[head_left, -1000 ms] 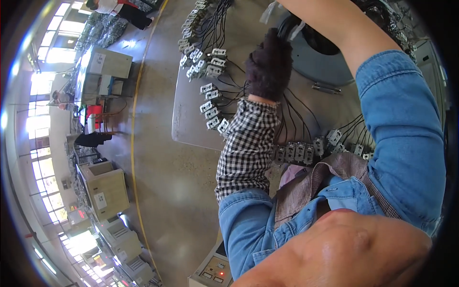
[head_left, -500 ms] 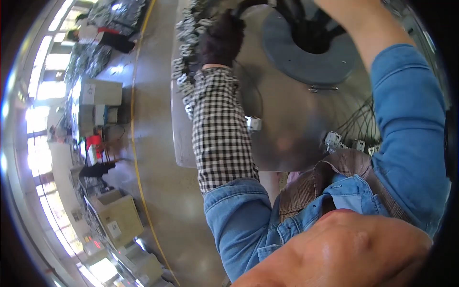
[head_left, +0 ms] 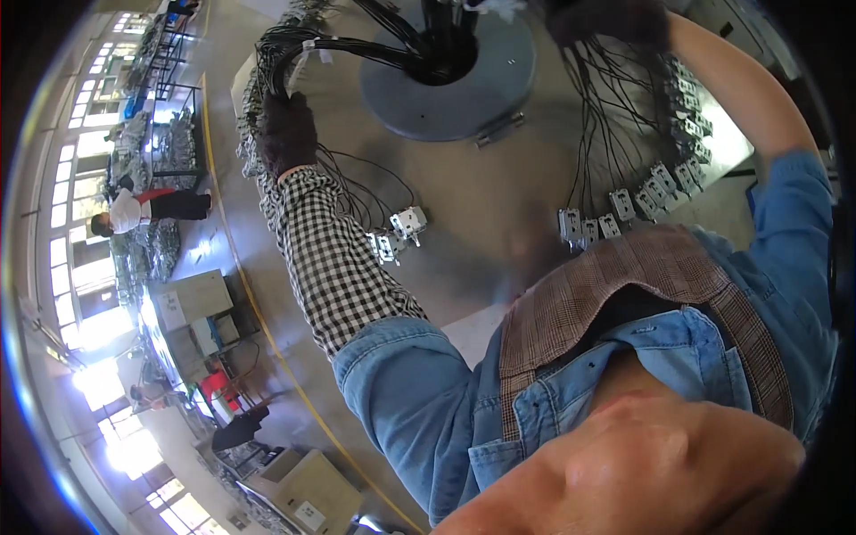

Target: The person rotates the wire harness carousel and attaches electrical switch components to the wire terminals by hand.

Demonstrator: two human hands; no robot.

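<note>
Grey table (head_left: pixel 495 209) gleamed, left hand (head_left: pixel 289 134) gripped black cables (head_left: pixel 276 67), right hand (head_left: pixel 611 21), its hold unclear, windows (head_left: pixel 135 453) glared beyond floor (head_left: pixel 290 299).

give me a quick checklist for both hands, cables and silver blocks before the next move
1. Left hand at the black cable bundle: ok
2. Left grip firm: cannot tell, fingers unclear
3. Right hand wholly in view: not ok, the top edge cuts it off
4. Dark gloves on both hands: ok
5. Left checked sleeve clear of the nearby silver blocks: cannot tell, they sit right beside it
</note>
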